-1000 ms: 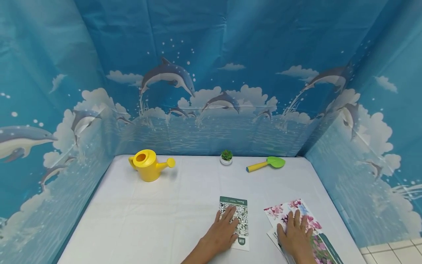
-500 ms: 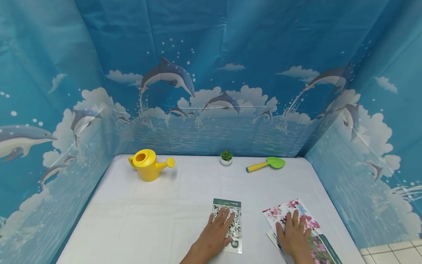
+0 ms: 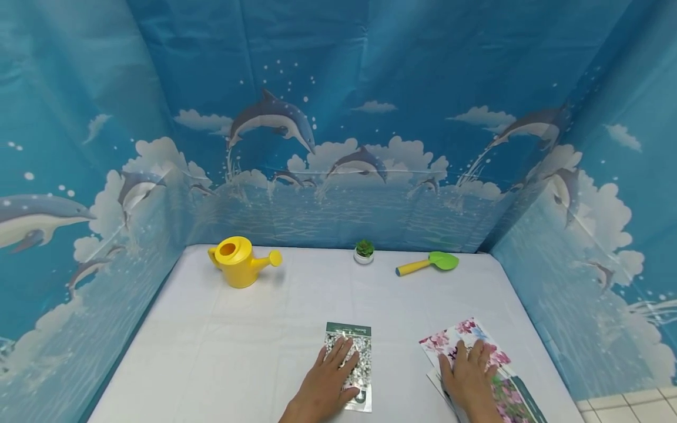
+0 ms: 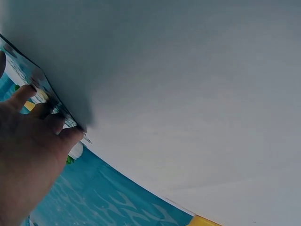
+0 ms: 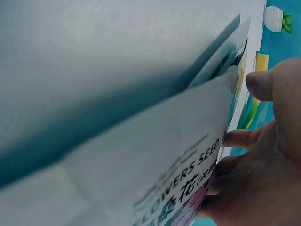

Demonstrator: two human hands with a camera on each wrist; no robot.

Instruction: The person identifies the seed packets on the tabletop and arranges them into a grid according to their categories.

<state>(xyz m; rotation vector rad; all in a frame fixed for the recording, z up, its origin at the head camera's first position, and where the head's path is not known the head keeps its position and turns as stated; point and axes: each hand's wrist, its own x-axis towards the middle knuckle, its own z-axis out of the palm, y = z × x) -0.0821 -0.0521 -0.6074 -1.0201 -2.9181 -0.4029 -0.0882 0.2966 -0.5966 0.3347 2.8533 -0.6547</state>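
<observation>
My left hand [image 3: 325, 382] lies with straight, spread fingers on a seed packet [image 3: 362, 364] printed with white flowers under a green band. In the left wrist view its fingertips press on that packet near the edge. To the right, my right hand [image 3: 468, 379] rests flat over a stack of seed packets [image 3: 439, 342] with pink flowers. The right wrist view shows a pale packet [image 5: 155, 141] with "FLOWERS SEED" lettering close up, the fingers stretched along its far side. Another packet of the stack pokes out at the left, partly hidden under the top one.
A yellow watering can [image 3: 238, 264] stands at the back left of the white-covered table [image 3: 211, 346]. At the back edge sit a small potted succulent [image 3: 364, 251] and a green toy trowel [image 3: 428, 263] with a yellow handle. Blue dolphin curtains [image 3: 338, 200] enclose three sides.
My left hand has slid the white-flower packet leftward and slightly nearer across the table. My right hand and the pink-flower packets have shifted only a little left.
</observation>
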